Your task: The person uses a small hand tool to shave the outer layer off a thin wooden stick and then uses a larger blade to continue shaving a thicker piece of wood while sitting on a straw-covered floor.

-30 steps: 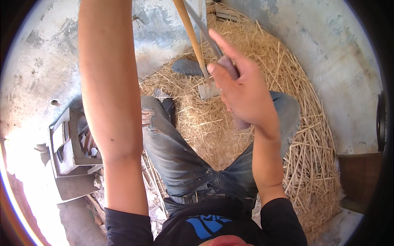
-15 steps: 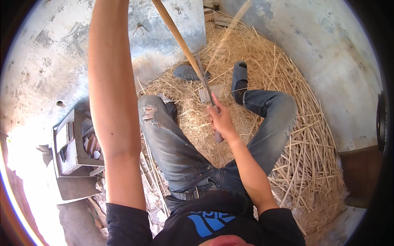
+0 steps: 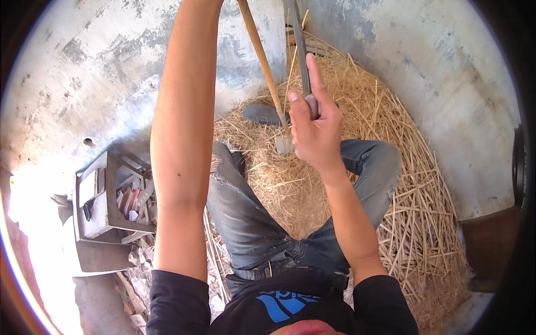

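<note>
My right hand (image 3: 319,123) is raised in front of me, closed round the handle of a long, dark-bladed knife (image 3: 302,53). Its index finger lies stretched along the blade, which points away and runs past the upper edge. To its left, a slim wooden stick (image 3: 261,56) slants down from the upper edge. The stick's lower tip is at a pale block (image 3: 283,144) among the straw-like shavings; whether they touch, I cannot tell. My left arm (image 3: 181,139) reaches up to the top edge beside the stick, and its hand is beyond the picture.
A heap of shavings and thin strips (image 3: 416,223) covers the floor between and beyond my legs. A grey slipper (image 3: 262,114) lies at the far side. Scuffed walls (image 3: 402,50) surround the corner. An overturned wooden stool (image 3: 114,195) with scraps inside stands at left.
My right hand and the knife have moved up and away from me, from low beside the stick. My left arm has shifted right, and the stick stands steeper. A blurred strip near the corner is gone.
</note>
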Action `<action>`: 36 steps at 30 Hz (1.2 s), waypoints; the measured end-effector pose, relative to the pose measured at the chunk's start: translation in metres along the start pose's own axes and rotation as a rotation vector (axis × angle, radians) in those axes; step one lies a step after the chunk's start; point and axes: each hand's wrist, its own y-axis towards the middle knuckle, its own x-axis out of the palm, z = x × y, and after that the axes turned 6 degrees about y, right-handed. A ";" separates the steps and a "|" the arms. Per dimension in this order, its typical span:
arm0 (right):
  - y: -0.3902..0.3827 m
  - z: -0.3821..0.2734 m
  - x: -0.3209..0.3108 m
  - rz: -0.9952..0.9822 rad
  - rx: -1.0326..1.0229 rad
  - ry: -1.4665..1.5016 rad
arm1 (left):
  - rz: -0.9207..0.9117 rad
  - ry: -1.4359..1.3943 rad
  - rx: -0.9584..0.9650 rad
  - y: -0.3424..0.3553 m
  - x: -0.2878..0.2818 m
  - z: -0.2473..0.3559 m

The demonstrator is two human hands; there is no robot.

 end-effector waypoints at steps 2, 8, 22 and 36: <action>-0.027 0.043 0.003 0.023 -0.050 -0.137 | -0.002 0.005 -0.005 0.003 -0.002 0.004; -0.201 0.272 -0.069 0.021 0.670 -0.244 | 0.047 -0.041 -0.086 0.009 -0.003 0.011; -0.048 0.125 -0.020 -0.034 0.914 0.236 | 0.021 0.058 0.029 0.022 -0.040 -0.002; -0.310 0.375 -0.103 0.098 0.970 -0.268 | 0.100 0.138 0.061 0.028 -0.037 -0.008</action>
